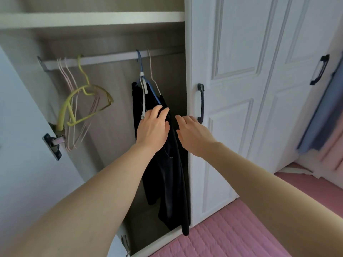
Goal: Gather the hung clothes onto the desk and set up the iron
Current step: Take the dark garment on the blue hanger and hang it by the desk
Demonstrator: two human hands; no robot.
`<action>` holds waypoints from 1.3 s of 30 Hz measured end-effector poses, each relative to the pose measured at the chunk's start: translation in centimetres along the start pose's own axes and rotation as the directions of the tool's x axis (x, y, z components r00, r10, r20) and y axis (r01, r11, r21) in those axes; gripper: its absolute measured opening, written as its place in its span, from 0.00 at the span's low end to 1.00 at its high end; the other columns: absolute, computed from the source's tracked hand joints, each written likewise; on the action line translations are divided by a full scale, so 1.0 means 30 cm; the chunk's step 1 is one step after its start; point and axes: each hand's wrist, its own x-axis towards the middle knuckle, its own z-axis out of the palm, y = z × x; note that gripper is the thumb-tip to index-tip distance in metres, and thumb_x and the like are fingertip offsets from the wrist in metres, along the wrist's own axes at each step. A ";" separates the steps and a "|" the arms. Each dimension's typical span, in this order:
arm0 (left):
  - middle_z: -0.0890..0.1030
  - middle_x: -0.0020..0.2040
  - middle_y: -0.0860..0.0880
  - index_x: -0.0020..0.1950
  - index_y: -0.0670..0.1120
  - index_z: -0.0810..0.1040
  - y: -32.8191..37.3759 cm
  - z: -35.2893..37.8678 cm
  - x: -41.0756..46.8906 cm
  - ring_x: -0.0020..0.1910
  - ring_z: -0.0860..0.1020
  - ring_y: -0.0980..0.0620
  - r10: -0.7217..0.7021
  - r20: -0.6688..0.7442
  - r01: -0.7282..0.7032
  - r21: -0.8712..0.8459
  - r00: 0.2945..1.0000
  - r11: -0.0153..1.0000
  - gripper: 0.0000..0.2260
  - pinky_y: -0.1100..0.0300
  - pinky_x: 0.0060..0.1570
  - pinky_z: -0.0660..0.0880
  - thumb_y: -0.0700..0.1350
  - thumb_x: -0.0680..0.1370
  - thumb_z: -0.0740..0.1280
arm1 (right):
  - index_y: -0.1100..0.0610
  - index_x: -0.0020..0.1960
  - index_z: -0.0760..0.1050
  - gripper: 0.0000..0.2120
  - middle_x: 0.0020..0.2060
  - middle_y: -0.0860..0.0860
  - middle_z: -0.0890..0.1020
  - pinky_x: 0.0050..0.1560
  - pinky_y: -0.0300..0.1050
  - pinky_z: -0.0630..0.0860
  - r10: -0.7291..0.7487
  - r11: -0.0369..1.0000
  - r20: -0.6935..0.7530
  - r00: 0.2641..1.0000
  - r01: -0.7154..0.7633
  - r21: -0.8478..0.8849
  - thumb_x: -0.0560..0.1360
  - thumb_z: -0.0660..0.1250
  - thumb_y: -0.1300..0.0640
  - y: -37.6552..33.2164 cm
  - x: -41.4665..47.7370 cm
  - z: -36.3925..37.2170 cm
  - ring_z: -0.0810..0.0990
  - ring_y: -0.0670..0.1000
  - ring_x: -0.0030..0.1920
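I've got the left hand [153, 127] up on the black garment [167, 173], fingers [161, 110] curled over the cloth just under the blue hanger [148, 84]. The garment is hanging from the rail [111, 57] at the right end of the open wardrobe [92, 17]. The right hand [193, 133] hovers just beside the cloth near the dark door handle [201, 102], fingers loose, apart and holding nothing, and the empty yellow hanger [83, 101] and pink hangers [71, 84] sit well off to the left.
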 end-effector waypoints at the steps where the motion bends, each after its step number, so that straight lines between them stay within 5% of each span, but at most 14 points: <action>1: 0.65 0.73 0.47 0.73 0.47 0.66 -0.011 0.000 0.016 0.68 0.66 0.44 0.021 0.016 -0.021 0.027 1.000 0.999 0.21 0.48 0.59 0.73 0.45 0.80 0.61 | 0.61 0.72 0.61 0.22 0.62 0.56 0.75 0.58 0.46 0.76 -0.002 1.000 -0.006 1.000 0.002 0.006 0.81 0.58 0.54 -0.001 0.020 0.002 0.74 0.55 0.62; 8: 0.65 0.73 0.46 0.68 0.45 0.72 -0.080 -0.007 0.060 0.68 0.66 0.43 0.112 0.117 -0.128 0.144 0.987 0.981 0.17 0.46 0.59 0.72 0.45 0.80 0.61 | 0.62 0.73 0.61 0.21 0.61 0.57 0.75 0.56 0.45 0.74 0.034 0.988 0.005 0.999 -0.035 0.149 0.81 0.58 0.60 -0.011 0.128 0.019 0.75 0.56 0.59; 19: 0.66 0.70 0.49 0.51 0.45 0.72 -0.135 -0.024 0.098 0.62 0.72 0.46 -0.072 0.093 0.079 -0.078 0.993 0.994 0.08 0.48 0.50 0.76 0.46 0.77 0.67 | 0.63 0.69 0.65 0.23 0.62 0.59 0.75 0.53 0.46 0.74 0.206 0.920 0.085 0.975 -0.222 0.323 0.80 0.61 0.50 -0.026 0.284 0.051 0.76 0.57 0.60; 25: 0.69 0.66 0.49 0.64 0.47 0.68 -0.159 -0.039 0.109 0.60 0.73 0.49 -0.184 0.118 0.210 -0.282 0.976 0.936 0.22 0.60 0.50 0.69 0.46 0.74 0.71 | 0.62 0.65 0.68 0.18 0.55 0.58 0.78 0.49 0.46 0.78 0.201 0.914 0.114 0.973 -0.228 0.336 0.78 0.64 0.56 -0.046 0.330 0.107 0.79 0.56 0.51; 28: 0.67 0.71 0.49 0.72 0.49 0.61 -0.172 -0.045 0.139 0.66 0.69 0.49 -0.326 0.225 0.394 -0.429 0.918 0.813 0.31 0.62 0.54 0.65 0.43 0.73 0.71 | 0.64 0.61 0.69 0.14 0.51 0.59 0.79 0.45 0.47 0.79 0.241 0.879 0.138 0.961 -0.276 0.388 0.77 0.63 0.62 -0.033 0.350 0.115 0.79 0.55 0.46; 32: 0.72 0.64 0.49 0.75 0.48 0.58 -0.180 -0.037 0.213 0.55 0.72 0.52 -0.440 0.367 0.573 -0.544 0.819 0.613 0.34 0.66 0.41 0.70 0.38 0.73 0.70 | 0.63 0.66 0.66 0.18 0.52 0.59 0.78 0.42 0.44 0.77 0.345 0.784 0.216 0.914 -0.407 0.470 0.77 0.62 0.63 -0.009 0.397 0.117 0.79 0.55 0.46; 39: 0.78 0.53 0.47 0.66 0.42 0.72 -0.200 0.026 0.346 0.47 0.75 0.51 -0.619 0.372 0.650 -0.693 0.692 0.311 0.18 0.62 0.47 0.70 0.34 0.76 0.66 | 0.55 0.72 0.65 0.21 0.58 0.56 0.77 0.56 0.49 0.78 0.475 0.421 0.329 0.816 -0.540 0.729 0.80 0.57 0.63 -0.032 0.492 0.132 0.78 0.55 0.54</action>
